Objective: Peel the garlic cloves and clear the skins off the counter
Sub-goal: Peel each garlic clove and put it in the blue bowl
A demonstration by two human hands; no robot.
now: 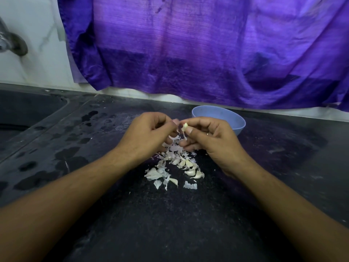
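Just near of a round blue bowl (238,126), the right hand (209,142) pinched a small pale garlic clove (185,127), the left hand (149,134) its papery skin (178,131).

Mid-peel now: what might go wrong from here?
The held clove, pinched by the right hand while the left hand tugs its skin, may slip and fall. Other cloves lie mixed among the loose skins, so clearing may sweep them away. Skins drifting onto the wet patches may stick.

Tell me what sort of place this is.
Most likely a home kitchen: a dark stone counter with a sunken sink and metal tap at the left, and a garlic clove being peeled over loose skins beside a blue bowl.
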